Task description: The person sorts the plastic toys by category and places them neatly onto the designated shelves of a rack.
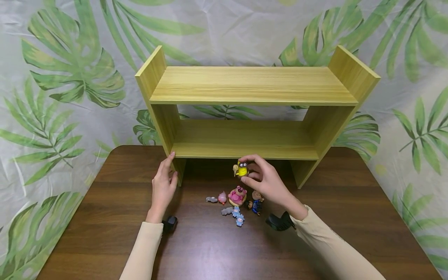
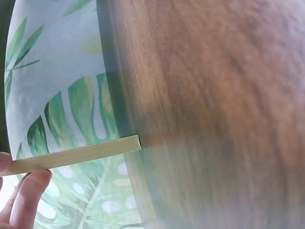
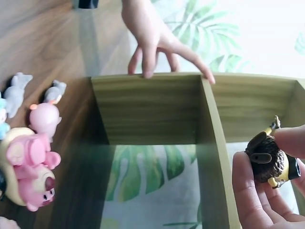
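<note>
Yellow figurine (image 1: 242,169) (bumpy dark-brown top), pinched between right hand's (image 1: 264,181) thumb and fingers, in front of the shelf (image 1: 255,83) | left hand (image 1: 164,181) gripping the shelf's wood-grain left upright (image 2: 71,155) | table (image 1: 122,221) before the shelf: pink bear (image 1: 237,196) set in round cream base (image 3: 14,194)

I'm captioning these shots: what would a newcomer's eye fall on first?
Probably the yellow Minion figurine, held up by the right hand near the lower shelf's front edge. Next, the pale wooden shelf unit standing on the dark wooden table, with the left hand touching the unit's side. In front of it, a pink Lotso bear figurine sits among other small figurines.
</note>
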`<action>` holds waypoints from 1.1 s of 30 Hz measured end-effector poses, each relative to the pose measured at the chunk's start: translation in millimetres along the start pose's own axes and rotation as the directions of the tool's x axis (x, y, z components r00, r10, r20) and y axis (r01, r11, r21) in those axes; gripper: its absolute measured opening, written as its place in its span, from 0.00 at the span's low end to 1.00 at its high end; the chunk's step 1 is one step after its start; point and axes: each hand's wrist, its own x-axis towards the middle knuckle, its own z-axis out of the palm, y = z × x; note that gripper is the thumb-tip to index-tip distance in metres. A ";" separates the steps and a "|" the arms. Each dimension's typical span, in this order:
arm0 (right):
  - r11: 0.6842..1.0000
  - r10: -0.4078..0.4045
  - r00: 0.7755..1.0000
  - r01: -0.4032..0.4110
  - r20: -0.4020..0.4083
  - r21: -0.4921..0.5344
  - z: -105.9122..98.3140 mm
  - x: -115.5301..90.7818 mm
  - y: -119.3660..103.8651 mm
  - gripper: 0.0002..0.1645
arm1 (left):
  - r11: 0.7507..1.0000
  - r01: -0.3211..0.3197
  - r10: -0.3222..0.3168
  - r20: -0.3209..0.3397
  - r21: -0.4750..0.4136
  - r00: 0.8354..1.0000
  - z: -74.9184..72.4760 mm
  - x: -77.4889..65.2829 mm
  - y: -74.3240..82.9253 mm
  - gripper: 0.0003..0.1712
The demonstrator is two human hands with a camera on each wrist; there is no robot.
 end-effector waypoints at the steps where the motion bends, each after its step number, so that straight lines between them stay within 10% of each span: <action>1: 1.000 -0.003 1.000 0.003 0.000 0.009 0.5 2.1 -0.6 0.25 | 1.000 0.001 -0.001 -0.002 0.000 1.000 0.3 -0.2 0.0 0.46; 33: 0.996 -0.067 0.998 0.067 0.014 0.053 27.6 53.6 -4.5 0.30 | 0.999 0.038 -0.038 0.003 -0.018 0.999 1.4 -1.9 -0.9 0.45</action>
